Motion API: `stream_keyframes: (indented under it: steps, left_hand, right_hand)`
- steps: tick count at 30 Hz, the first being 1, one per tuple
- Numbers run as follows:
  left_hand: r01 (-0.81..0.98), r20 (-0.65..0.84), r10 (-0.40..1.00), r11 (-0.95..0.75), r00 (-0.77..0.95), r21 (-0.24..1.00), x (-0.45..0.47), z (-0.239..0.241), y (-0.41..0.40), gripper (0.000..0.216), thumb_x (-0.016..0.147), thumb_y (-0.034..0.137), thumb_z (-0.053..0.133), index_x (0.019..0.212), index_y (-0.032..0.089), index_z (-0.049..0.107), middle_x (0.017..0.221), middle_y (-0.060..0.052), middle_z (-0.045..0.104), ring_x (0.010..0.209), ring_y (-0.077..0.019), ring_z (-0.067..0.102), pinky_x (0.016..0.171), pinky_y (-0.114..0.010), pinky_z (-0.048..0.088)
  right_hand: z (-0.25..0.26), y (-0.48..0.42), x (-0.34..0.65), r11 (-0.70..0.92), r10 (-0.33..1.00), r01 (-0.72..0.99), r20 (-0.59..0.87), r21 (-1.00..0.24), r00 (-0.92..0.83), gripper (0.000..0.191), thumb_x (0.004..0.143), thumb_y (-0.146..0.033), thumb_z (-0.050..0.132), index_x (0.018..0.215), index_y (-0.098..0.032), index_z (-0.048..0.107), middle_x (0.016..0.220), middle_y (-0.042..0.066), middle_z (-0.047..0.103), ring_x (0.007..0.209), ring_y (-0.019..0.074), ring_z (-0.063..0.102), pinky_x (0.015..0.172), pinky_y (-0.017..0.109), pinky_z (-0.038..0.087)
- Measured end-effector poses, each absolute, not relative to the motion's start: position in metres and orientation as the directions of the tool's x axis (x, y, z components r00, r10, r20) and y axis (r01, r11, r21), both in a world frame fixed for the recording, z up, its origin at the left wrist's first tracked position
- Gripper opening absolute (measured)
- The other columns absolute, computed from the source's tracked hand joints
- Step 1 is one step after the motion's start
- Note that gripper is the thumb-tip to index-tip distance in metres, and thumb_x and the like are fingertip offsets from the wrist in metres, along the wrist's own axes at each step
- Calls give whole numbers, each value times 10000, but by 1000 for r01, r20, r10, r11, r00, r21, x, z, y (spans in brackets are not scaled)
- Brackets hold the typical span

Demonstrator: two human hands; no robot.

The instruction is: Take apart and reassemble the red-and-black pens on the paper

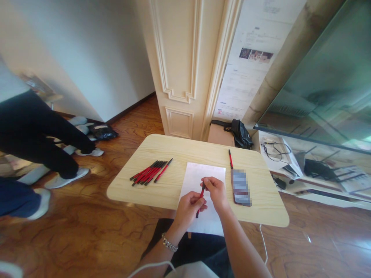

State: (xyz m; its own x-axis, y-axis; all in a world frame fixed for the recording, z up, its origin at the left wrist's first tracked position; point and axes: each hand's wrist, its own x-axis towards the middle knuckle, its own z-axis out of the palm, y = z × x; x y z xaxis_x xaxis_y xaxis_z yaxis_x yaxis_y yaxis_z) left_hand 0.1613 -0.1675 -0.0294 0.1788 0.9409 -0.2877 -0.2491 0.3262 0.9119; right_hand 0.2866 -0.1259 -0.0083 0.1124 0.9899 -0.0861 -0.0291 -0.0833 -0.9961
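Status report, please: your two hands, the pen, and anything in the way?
Left hand and right hand both gripping red-and-black pen. Pen tilted, over white paper. Phone right of paper; no obstruction seen at pen.

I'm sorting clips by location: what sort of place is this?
Probably a home-like living room, perhaps used as a workspace: wood-look floor, cream panelled woodwork and what looks like a large television.

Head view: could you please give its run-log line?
left hand: grips pen; right hand: grips pen's upper end; paper: beneath hands; pen pile: left of paper; phone: right of paper
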Motion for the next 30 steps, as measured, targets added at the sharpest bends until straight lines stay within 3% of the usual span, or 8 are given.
stream_keyframes:
  steps: [8, 13, 17, 19, 22, 26, 30]
  left_hand:
    - [-207, -251, 956, 278, 151, 938, 164, -40, -171, 320, 714, 435, 701, 786, 143, 594, 610, -42, 676, 542, -169, 650, 545, -259, 482]
    - [-272, -215, 958, 262, 191, 926, 160, -22, -163, 326, 763, 418, 669, 911, 140, 581, 809, -106, 725, 738, -208, 687, 680, -306, 510]
    - [-381, -186, 976, 216, 116, 899, 159, -4, -154, 335, 757, 410, 685, 936, 162, 547, 932, -110, 723, 901, -221, 666, 816, -346, 497]
    - [-453, -184, 979, 202, 82, 869, 162, 2, -151, 329, 752, 415, 690, 908, 166, 543, 944, -102, 720, 939, -226, 656, 851, -358, 487]
    - [-503, -190, 978, 207, 87, 839, 170, 7, -151, 316, 764, 427, 673, 874, 146, 582, 969, -114, 711, 951, -245, 648, 827, -357, 494]
    - [-467, -111, 983, 166, 144, 869, 178, 6, -154, 312, 794, 390, 648, 948, 119, 642, 1030, -130, 694, 1007, -263, 626, 887, -374, 464]
    - [-340, -104, 983, 151, 153, 928, 169, -9, -155, 363, 729, 305, 719, 1046, 152, 630, 1091, -125, 674, 1045, -253, 609, 903, -369, 455]
  right_hand:
    - [-13, -127, 281, -82, 981, 91, -64, -993, 183, 316, 774, -486, 593, 740, -178, 654, 683, 50, 676, 635, 174, 592, 595, 294, 456]
    - [-7, -131, 288, -43, 991, 81, -32, -996, 131, 367, 816, -510, 541, 980, -199, 645, 857, 64, 675, 731, 184, 597, 595, 287, 454]
    - [-8, -146, 294, 19, 973, 114, 45, -993, 226, 265, 822, -469, 571, 889, -216, 615, 777, 34, 622, 698, 169, 558, 615, 288, 438]
    - [-11, -156, 291, 8, 985, 31, 13, -999, 173, 237, 790, -438, 630, 867, -216, 597, 727, 20, 599, 647, 158, 535, 587, 284, 430]
    - [-14, -165, 281, -41, 995, -263, -65, -964, 82, 234, 767, -374, 678, 916, -215, 593, 768, 22, 610, 630, 141, 535, 585, 279, 442]
    - [-10, -160, 271, -28, 977, -618, -152, -785, 149, 163, 811, -352, 636, 886, -210, 611, 893, 37, 627, 765, 150, 583, 692, 301, 480]
    - [5, -137, 290, 30, 967, -796, -185, -604, 177, 134, 827, -366, 621, 870, -242, 592, 855, -7, 616, 820, 151, 599, 760, 331, 489]
